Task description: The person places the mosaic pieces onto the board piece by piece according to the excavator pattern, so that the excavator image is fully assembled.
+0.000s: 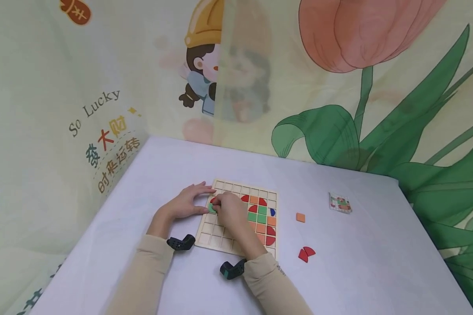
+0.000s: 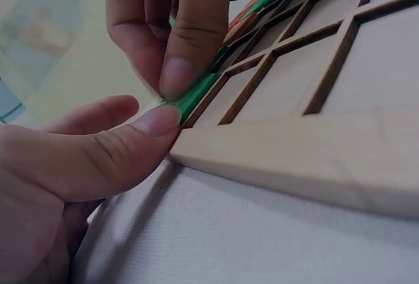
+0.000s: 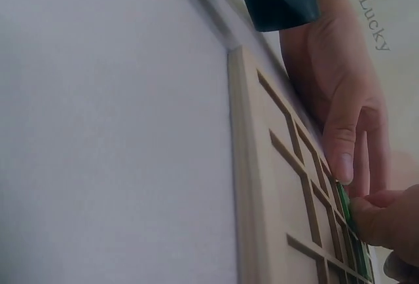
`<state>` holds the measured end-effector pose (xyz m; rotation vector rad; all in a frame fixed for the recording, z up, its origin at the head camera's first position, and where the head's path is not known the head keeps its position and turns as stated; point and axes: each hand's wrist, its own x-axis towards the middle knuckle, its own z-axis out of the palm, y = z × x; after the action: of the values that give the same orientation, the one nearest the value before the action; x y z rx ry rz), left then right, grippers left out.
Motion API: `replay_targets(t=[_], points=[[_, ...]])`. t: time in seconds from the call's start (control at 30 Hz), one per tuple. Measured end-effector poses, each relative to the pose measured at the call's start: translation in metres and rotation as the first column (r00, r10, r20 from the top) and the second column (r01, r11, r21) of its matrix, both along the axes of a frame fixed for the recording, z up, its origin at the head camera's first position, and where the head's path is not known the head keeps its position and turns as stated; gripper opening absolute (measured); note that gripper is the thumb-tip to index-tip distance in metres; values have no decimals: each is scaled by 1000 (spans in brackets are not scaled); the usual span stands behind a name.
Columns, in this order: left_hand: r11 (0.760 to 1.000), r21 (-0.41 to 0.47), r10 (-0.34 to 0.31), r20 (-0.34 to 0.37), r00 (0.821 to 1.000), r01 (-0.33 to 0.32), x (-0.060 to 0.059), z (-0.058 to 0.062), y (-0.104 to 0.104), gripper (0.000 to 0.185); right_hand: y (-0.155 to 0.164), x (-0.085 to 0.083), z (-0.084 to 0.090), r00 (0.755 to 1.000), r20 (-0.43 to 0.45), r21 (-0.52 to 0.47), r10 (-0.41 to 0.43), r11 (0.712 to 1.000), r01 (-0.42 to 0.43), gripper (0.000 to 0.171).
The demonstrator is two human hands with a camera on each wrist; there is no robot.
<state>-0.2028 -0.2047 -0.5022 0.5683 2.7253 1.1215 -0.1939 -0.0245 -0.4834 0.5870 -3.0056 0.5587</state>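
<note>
Green tile (image 1: 211,208) sits at the left edge of the wooden grid board (image 1: 220,238), pinched by the right hand (image 1: 229,209) with curled fingers (image 2: 183,48). Left hand (image 1: 185,202) rests flat beside, fingers straight, thumb touching the board's rim. White table (image 1: 358,262); the printed backdrop (image 1: 102,100) reads "So Lucky".

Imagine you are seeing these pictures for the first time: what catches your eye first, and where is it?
First, the two hands meeting at the left edge of the wooden grid board in the middle of the white table: the right hand pinches a green tile into a cell while the left hand steadies the board's edge. Next, the coloured tiles filling the board's right side, then the loose orange square and red pieces lying to its right.
</note>
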Motion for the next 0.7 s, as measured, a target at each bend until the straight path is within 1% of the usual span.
replay_targets(t=[0.1, 0.17, 0.23, 0.3, 0.37, 0.43, 0.5, 0.53, 0.6, 0.63, 0.7], points=[[1000, -2, 2, -4, 1000, -2, 1, -1, -1, 60, -1, 1, -1, 1000, -14, 14, 18, 1000, -18, 5], [1000, 4, 5, 0, 1000, -5, 2, -2, -2, 60, 0, 2, -2, 999, -30, 2, 24, 1000, -24, 2], [1000, 15, 9, 4, 1000, -9, 3, -2, -3, 60, 6, 2, -1, 999, -29, -34, 20, 999, -21, 4], [1000, 28, 15, 8, 1000, -15, 3, -2, -3, 60, 21, 2, 3, 1000, -23, -86, 16, 996, -18, 8], [999, 36, 22, 15, 1000, -22, 4, -2, -2, 61, 47, 2, 12, 999, 28, -128, 27, 991, -24, 12], [999, 39, 27, 23, 999, -28, 3, -1, 0, 61, 82, 2, 20, 994, 93, -137, 59, 989, -46, 15], [999, 38, 33, 33, 999, -34, 4, -1, 1, 61, 120, 6, 27, 981, 179, -119, 70, 992, -49, 18], [999, 33, 35, 35, 999, -36, 4, -1, 1, 62, 139, 9, 29, 972, 229, -104, 61, 994, -38, 20], [999, 28, 37, 40, 998, -39, 3, 0, 2, 62, 174, 17, 30, 953, 302, -70, 19, 998, 3, 23], [999, 24, 38, 42, 998, -39, 3, 1, 3, 62, 189, 22, 29, 941, 337, -59, -16, 998, 38, 24], [999, 14, 37, 45, 998, -37, 2, 2, 3, 62, 214, 31, 26, 922, 378, -30, -81, 995, 100, 25]])
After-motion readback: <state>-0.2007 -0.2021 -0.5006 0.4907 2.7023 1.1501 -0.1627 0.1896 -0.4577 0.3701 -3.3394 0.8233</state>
